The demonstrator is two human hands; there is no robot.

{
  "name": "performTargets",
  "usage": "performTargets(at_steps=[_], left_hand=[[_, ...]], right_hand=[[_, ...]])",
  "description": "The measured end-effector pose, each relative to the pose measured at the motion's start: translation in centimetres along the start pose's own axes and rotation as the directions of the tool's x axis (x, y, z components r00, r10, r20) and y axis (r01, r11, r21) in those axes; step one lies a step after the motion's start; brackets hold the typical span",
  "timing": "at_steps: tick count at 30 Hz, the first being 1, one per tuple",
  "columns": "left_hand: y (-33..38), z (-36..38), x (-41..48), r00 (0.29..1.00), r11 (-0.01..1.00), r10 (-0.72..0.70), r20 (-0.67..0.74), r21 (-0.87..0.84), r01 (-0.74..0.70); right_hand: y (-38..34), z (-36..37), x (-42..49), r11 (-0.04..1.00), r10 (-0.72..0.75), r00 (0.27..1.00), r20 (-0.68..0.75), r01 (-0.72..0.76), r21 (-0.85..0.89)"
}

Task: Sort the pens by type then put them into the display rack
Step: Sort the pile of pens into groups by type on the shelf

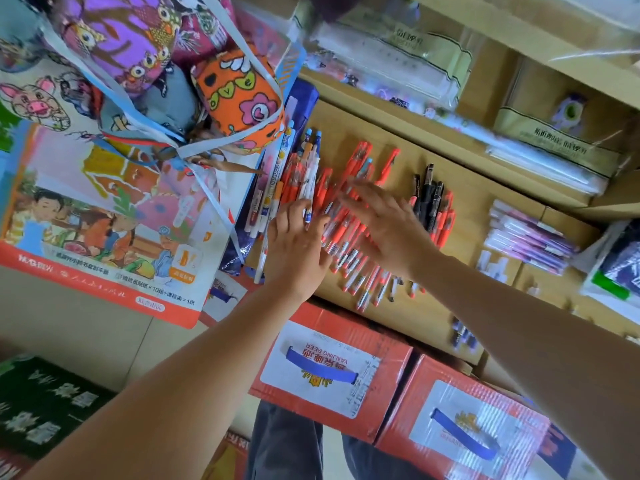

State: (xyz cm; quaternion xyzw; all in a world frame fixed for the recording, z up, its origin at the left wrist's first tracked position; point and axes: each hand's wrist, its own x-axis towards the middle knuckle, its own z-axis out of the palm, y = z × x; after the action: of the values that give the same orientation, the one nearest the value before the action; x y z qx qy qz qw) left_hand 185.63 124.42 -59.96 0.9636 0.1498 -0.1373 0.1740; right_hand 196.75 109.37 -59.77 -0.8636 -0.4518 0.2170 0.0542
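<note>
A loose spread of red pens [360, 157] lies on a tan wooden shelf [398, 310]. White patterned pens with blue caps [313, 157] lie at its left end, and a few black pens [429, 188] lie to the right. My left hand [298, 247] rests flat on the pile's left part, fingers apart, touching white and red pens. My right hand [384, 223] lies over the middle of the red pens, fingers spread and blurred. Neither hand visibly grips a pen. No display rack is clearly visible.
Packs of purple-white pens [530, 237] lie on the shelf at right. Clear packaged goods [398, 60] fill the upper shelf. Printed cloth pouches [239, 95] and a colourful poster pack [104, 216] hang at left. Two red beer cartons [332, 372] stand below the shelf.
</note>
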Motion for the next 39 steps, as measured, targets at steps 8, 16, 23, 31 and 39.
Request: performTargets(at_steps=[8, 16, 23, 31, 39], left_hand=[[-0.6, 0.5, 0.0, 1.000, 1.000, 0.012, -0.026, 0.010, -0.012], [0.1, 0.2, -0.1, 0.998, 0.993, -0.045, -0.048, 0.106, 0.050], [0.2, 0.4, 0.4, 0.998, 0.985, -0.061, -0.029, 0.162, 0.065], [1.5, 0.9, 1.4, 0.997, 0.973, -0.062, -0.037, 0.218, 0.069], [1.6, 1.2, 1.6, 0.992, 0.975, -0.129, 0.006, 0.181, 0.126]], right_hand=[[2.1, 1.2, -1.5, 0.997, -0.055, 0.990, 0.130, 0.061, -0.041], [2.8, 0.6, -1.1, 0.996, -0.085, 0.995, -0.044, 0.083, -0.044], [1.6, 1.2, 0.6, 0.999, -0.046, 0.998, -0.030, 0.046, -0.013], [2.7, 0.8, 0.5, 0.997, -0.078, 0.996, -0.034, 0.078, -0.005], [2.5, 0.8, 0.7, 0.996, -0.035, 0.996, -0.082, 0.042, 0.083]])
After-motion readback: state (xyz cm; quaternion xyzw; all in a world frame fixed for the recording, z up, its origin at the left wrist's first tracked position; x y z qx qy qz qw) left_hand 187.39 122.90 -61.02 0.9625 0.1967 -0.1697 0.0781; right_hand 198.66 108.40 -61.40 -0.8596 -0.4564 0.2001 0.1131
